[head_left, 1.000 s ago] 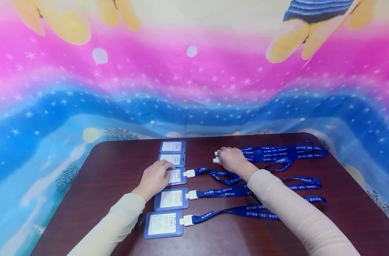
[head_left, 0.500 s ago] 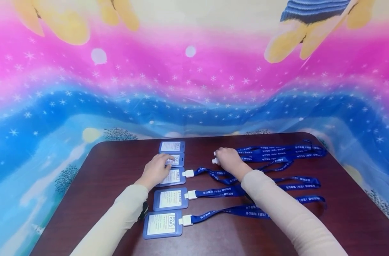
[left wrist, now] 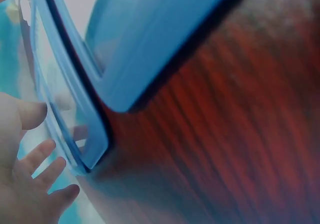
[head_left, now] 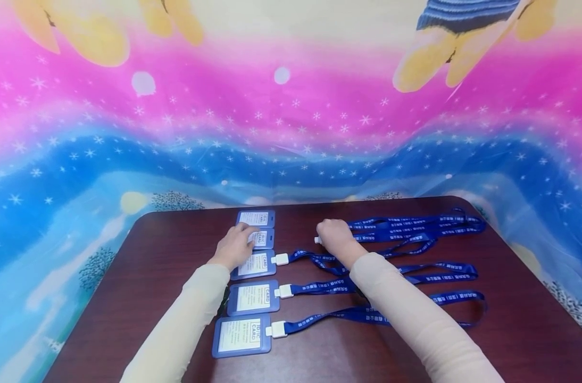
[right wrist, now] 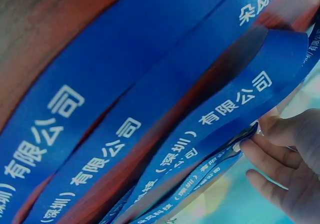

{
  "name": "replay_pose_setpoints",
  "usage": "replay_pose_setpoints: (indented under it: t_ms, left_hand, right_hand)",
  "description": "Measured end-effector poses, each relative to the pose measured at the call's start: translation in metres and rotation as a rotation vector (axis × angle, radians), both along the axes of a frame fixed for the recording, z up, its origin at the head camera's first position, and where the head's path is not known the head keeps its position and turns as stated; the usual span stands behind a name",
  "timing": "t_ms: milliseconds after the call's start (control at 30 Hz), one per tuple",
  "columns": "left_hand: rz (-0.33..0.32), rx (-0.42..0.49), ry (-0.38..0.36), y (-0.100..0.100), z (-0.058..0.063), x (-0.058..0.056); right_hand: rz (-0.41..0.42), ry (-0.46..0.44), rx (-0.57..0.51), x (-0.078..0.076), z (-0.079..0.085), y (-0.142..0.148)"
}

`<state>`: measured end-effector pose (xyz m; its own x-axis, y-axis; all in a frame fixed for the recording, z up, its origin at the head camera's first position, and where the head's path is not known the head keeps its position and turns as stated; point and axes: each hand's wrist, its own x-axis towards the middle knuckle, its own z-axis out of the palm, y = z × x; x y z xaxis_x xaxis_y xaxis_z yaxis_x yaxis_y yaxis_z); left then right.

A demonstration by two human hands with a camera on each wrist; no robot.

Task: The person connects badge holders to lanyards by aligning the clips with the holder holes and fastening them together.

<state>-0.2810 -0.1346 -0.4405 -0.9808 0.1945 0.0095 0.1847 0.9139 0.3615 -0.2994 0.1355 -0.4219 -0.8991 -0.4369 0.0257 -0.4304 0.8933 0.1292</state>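
Note:
My left hand (head_left: 231, 247) is at a blue-framed ID card holder (head_left: 264, 239), the second from the back in a column of several. Its fingers reach over the holder's left part; in the left wrist view they are spread beside the frame's edge. My right hand (head_left: 336, 238) pinches a blue lanyard (right wrist: 227, 106) near its clip end, thumb against fingertips. A white clip (head_left: 317, 240) pokes out left of that hand, and the fingertips are hidden in the head view.
Three nearer card holders, such as the front one (head_left: 241, 336), have white clips and blue lanyards (head_left: 329, 317) attached, stretching right. The backmost holder (head_left: 255, 218) has no lanyard. More lanyards (head_left: 415, 226) lie bunched at the back right of the brown table (head_left: 152, 266).
My left hand has shifted back from the third card holder to the second. The right hand has moved slightly left, now covering one of two white clips seen before.

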Motion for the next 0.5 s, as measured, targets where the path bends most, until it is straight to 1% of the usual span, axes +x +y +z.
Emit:
replay_pose_setpoints:
  t_ms: [133,367,500]
  left_hand:
    - [0.015,-0.019,-0.021,0.0019,-0.0036,-0.0036]
    - [0.007,-0.016,-0.051,0.0054,-0.0026,-0.0052]
    - [0.033,-0.022,-0.044,0.0097,-0.0005,-0.0056]
  right_hand:
    - [0.003,0.001,0.022,0.0018,-0.0006,-0.0021]
    - [0.009,0.022,0.022,0.0031,0.0,-0.0031]
    - [-0.008,-0.019,0.009,-0.0004,0.0,-0.0007]
